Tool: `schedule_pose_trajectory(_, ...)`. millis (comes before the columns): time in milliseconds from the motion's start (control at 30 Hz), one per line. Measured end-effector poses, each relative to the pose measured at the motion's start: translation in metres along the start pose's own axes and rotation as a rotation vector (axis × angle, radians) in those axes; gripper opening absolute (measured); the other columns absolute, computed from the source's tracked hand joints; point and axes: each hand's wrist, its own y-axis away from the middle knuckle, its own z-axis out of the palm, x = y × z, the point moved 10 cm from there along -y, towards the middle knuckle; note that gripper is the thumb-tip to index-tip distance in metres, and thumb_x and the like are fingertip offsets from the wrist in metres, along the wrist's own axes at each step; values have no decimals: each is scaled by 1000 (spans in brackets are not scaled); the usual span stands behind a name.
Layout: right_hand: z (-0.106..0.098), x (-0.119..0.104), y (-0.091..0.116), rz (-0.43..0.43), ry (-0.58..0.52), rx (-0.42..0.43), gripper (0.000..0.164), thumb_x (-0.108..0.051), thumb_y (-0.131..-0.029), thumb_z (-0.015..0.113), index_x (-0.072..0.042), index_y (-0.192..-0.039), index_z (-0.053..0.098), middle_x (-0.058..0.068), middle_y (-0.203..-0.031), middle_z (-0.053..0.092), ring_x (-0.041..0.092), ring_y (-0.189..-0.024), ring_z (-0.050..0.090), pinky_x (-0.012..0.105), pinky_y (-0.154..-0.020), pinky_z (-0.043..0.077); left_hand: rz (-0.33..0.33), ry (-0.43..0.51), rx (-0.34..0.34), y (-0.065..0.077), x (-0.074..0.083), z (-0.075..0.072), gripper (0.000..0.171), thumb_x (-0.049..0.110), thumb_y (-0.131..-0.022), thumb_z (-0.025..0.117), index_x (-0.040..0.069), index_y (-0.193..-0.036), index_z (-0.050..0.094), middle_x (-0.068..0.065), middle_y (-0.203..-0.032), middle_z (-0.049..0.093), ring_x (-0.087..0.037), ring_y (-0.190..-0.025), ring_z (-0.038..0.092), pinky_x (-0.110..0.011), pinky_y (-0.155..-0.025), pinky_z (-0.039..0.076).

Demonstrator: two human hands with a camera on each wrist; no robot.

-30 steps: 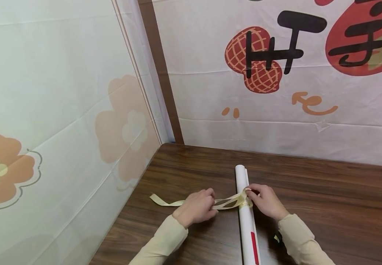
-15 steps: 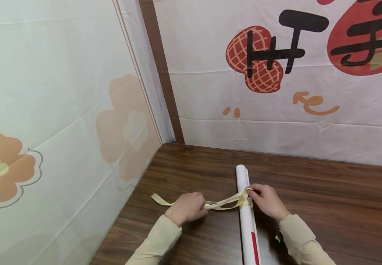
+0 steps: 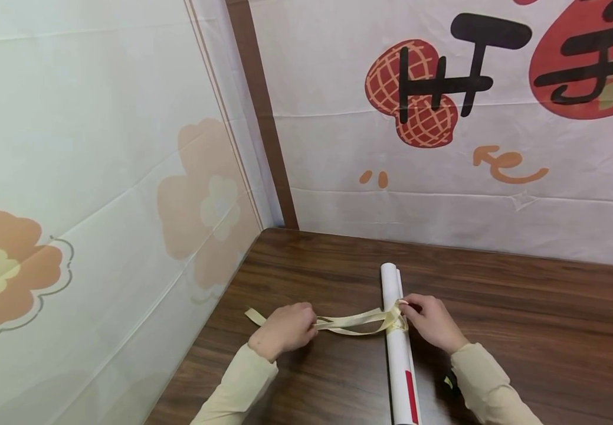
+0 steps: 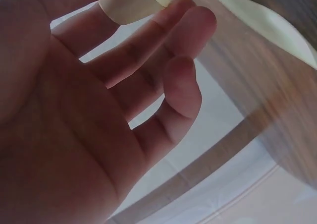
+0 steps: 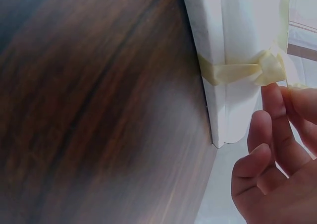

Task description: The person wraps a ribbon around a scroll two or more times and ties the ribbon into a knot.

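A long white paper roll (image 3: 400, 360) with a red strip near its lower end lies lengthwise on the wooden table (image 3: 540, 319). Round its middle runs a pale yellow ribbon (image 5: 233, 74), bunched into a knot or loop (image 5: 270, 69) on top. My right hand (image 3: 433, 321) pinches the ribbon right at that knot, between thumb and forefinger. To the left of the roll, my left hand (image 3: 287, 327) holds the ribbon's tails (image 3: 351, 320) stretched out. In the left wrist view the ribbon (image 4: 130, 6) crosses the upper fingers; the thumb tip is out of frame.
One ribbon end (image 3: 255, 316) sticks out past the left hand. A small dark object with a yellow-green mark (image 3: 448, 382) lies beside the right sleeve. Printed cloth walls (image 3: 333, 147) stand along the table's left and far edges.
My left hand has moved left, away from the roll, drawing along the ribbon tails. The right hand stays at the knot. The view has shifted slightly.
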Motion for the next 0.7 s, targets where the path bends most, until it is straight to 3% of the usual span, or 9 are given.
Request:
schedule_pose_trajectory(300, -3, 3, 0, -1, 24, 13, 10, -12, -92, 63, -11, -96, 72, 0, -86, 69, 8, -70, 51, 22, -63, 42, 65, -38, 58, 12, 15, -20, 15, 17, -85, 69, 12, -71, 69, 1, -90, 62, -16, -79, 57, -27, -62, 46)
schedule_pose_trajectory(533, -4, 5, 0, 17, 13, -3, 10, -15, -93, 62, -12, -96, 72, 0, -83, 67, 8, -66, 48, 22, -60, 39, 111, -72, 16, 24, 33, -24, 23, 19, -83, 70, 16, -62, 63, 7, -71, 55, -13, -74, 47, -29, -68, 37)
schedule_pose_trajectory(700, -4, 5, 0, 22, 7, -8, 12, -17, -94, 62, -11, -97, 72, 0, -84, 67, 9, -66, 47, 23, -59, 39, 108, -18, -37, 32, 42, -20, 28, 17, -82, 72, 18, -58, 58, 12, -57, 49, -10, -70, 48, -44, -86, 41)
